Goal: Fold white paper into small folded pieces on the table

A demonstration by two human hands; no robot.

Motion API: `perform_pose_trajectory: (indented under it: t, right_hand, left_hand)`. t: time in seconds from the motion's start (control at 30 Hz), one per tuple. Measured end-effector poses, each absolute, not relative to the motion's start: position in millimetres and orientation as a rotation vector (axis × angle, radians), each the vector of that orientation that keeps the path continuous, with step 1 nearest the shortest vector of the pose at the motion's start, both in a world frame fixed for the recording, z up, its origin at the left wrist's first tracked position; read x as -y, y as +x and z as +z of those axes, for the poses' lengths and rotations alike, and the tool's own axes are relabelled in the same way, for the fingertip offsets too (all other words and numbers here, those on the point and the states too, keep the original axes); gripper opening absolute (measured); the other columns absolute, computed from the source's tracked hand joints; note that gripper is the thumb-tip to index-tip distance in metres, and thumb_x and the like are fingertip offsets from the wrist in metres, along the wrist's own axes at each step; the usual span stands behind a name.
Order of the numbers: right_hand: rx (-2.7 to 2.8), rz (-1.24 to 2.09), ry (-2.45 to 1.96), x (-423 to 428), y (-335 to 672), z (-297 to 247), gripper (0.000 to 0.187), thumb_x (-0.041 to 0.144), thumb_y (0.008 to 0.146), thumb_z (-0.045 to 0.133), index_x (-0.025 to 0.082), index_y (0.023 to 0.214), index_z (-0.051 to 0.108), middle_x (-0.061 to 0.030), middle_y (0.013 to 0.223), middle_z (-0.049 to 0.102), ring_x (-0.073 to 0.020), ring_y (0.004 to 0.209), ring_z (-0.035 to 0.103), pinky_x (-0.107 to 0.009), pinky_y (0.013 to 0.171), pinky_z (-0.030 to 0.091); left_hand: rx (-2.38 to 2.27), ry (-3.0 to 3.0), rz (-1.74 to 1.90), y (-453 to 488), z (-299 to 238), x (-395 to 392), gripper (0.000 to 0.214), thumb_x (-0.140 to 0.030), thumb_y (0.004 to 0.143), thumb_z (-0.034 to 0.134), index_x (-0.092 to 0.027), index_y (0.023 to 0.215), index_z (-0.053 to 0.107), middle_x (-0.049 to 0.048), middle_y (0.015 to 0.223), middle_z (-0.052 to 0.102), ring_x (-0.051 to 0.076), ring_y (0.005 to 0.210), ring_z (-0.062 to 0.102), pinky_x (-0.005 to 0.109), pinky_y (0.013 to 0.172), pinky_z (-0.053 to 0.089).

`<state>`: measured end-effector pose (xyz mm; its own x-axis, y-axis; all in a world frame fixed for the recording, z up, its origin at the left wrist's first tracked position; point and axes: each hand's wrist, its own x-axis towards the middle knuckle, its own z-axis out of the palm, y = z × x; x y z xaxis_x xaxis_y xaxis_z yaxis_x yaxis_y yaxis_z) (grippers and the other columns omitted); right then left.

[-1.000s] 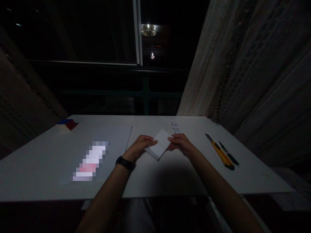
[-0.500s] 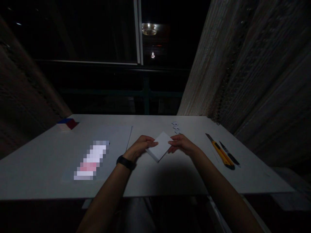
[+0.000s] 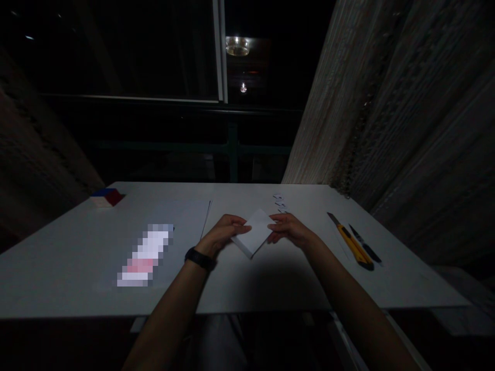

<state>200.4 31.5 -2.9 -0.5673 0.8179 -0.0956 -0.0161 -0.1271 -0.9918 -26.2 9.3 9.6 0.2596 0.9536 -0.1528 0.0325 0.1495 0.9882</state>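
Between my two hands a small folded white paper [image 3: 253,234] is held with one corner pointing toward me. My left hand [image 3: 225,232], with a dark band on its wrist, pinches the left corner, thumb on top. At the right corner my right hand [image 3: 289,228] grips the paper the same way, its thumb on the upper face and fingers curled beneath. A shadow falls on the white table [image 3: 270,288] below the paper. The undersides of the fingers are partly hidden.
A yellow utility knife [image 3: 353,245] and a dark-handled small knife [image 3: 366,246] lie to the right. Small marked paper pieces [image 3: 279,201] lie behind my right hand. At left are white sheets [image 3: 189,216], a blurred-out bright object [image 3: 147,255] and a red-and-blue cube [image 3: 106,197].
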Motion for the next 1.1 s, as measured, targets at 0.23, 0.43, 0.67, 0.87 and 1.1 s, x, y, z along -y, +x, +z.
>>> perform_pose_trajectory:
  t: [0.23, 0.43, 0.67, 0.87, 1.1]
  right_hand:
    - [1.430, 1.767, -0.896, -30.1, 199.5, -4.9, 0.048, 0.023, 0.066, 0.070, 0.009, 0.111, 0.058, -0.0104, 0.070, 0.070, -0.0194, 0.057, 0.067, -0.023, 0.048, 0.051]
    - [1.326, 1.805, -0.847, -30.3, 199.1, -10.4, 0.032, 0.018, 0.062, 0.069, 0.009, 0.093, 0.066, -0.0102, 0.064, 0.069, -0.0203, 0.057, 0.067, -0.027, 0.051, 0.052]
    - [1.293, 1.805, -0.833, -31.5, 199.9, -12.2, 0.020, 0.015, 0.056, 0.068, 0.008, 0.075, 0.068, -0.0107, 0.060, 0.069, -0.0213, 0.056, 0.066, -0.029, 0.052, 0.050]
    - [1.316, 1.726, -0.918, -29.7, 194.7, -10.7, 0.014, 0.015, 0.050, 0.067, 0.010, 0.064, 0.068, -0.0058, 0.052, 0.065, -0.0160, 0.047, 0.061, -0.029, 0.051, 0.050]
    - [1.393, 1.689, -0.939, -23.2, 183.6, -9.8, 0.014, 0.017, 0.052, 0.065, 0.011, 0.064, 0.068, -0.0036, 0.048, 0.062, -0.0140, 0.043, 0.058, -0.027, 0.048, 0.048]
  left_hand:
    - [-0.984, 1.164, 0.910, -26.1, 13.4, -7.6, 0.041, -0.018, 0.059, 0.075, -0.010, 0.098, 0.067, 0.0063, 0.069, 0.068, 0.012, 0.058, 0.057, 0.025, 0.057, 0.040]
    - [-0.958, 1.178, 0.925, -29.6, 11.7, -9.7, 0.033, -0.017, 0.060, 0.074, -0.011, 0.092, 0.070, 0.0086, 0.077, 0.069, 0.013, 0.064, 0.057, 0.026, 0.061, 0.039]
    - [-0.937, 1.224, 0.871, -32.9, 6.9, -12.5, 0.026, -0.017, 0.061, 0.071, -0.011, 0.086, 0.071, 0.0087, 0.078, 0.067, 0.014, 0.066, 0.056, 0.026, 0.061, 0.039]
    - [-0.826, 1.191, 0.762, -30.6, 10.7, -7.6, 0.020, -0.023, 0.064, 0.067, -0.011, 0.080, 0.067, 0.0030, 0.068, 0.060, 0.009, 0.055, 0.051, 0.022, 0.052, 0.036]
    - [-0.873, 1.258, 0.767, -17.1, 5.4, -1.5, 0.037, -0.036, 0.060, 0.074, -0.013, 0.085, 0.058, -0.0009, 0.063, 0.057, 0.007, 0.051, 0.049, 0.019, 0.048, 0.033]
